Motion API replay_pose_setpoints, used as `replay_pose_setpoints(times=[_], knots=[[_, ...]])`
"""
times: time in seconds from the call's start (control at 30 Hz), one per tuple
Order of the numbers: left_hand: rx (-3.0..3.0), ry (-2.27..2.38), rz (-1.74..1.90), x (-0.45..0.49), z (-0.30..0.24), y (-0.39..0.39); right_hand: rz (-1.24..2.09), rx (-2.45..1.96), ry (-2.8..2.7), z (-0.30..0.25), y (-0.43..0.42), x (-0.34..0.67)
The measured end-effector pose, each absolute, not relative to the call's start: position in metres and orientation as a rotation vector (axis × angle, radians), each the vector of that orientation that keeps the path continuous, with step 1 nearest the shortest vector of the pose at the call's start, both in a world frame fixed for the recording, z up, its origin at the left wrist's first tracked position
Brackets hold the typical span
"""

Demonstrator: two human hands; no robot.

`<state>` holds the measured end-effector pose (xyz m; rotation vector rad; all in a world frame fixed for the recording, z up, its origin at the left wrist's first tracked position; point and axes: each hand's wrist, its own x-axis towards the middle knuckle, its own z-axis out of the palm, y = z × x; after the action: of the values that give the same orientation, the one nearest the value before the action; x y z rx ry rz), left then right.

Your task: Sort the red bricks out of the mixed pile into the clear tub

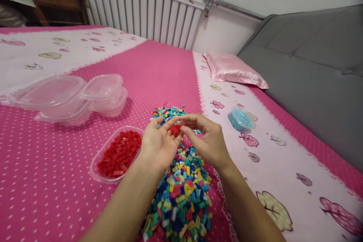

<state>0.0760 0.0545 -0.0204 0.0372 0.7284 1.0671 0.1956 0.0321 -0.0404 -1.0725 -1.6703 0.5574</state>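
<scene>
My left hand (159, 143) is turned palm up and cupped over a heap of small mixed-colour bricks (183, 193) on a pink bedsheet. Several red bricks (176, 129) lie on its fingers. My right hand (207, 140) meets it from the right, fingers pinched together at those red bricks. Just left of my left hand stands a clear plastic tub (95, 166) filled with red bricks (120, 153).
A small clear tub of light-blue bricks (240, 119) sits to the right. Empty clear containers and lids (70, 98) are stacked at the left. A pink pillow (232, 69) lies by a grey padded headboard (312, 79). A white radiator (141, 7) lines the far wall.
</scene>
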Motion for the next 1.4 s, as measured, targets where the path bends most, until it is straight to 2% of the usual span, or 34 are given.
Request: replay_pose_setpoints(times=[0.47,0.87,1.03,1.23,1.4], knots=[[0.105,0.701,1.097,0.059,-0.005,0.054,0.329,-1.187,-1.412,-0.044,0.037,0.202],[0.162,0.655,1.607,-0.02,0.031,0.052,0.288,-1.475,-1.317,-0.072,0.041,0.215],[0.162,0.726,1.808,-0.046,0.028,0.049,0.216,-1.721,-1.216,-0.1,-0.011,0.236],[0.341,0.963,1.533,-0.043,-0.005,0.042,0.178,-1.853,-1.078,-0.138,-0.114,0.254],[0.494,1.068,1.444,-0.025,-0.024,0.039,0.145,-1.827,-1.079,-0.147,-0.143,0.251]])
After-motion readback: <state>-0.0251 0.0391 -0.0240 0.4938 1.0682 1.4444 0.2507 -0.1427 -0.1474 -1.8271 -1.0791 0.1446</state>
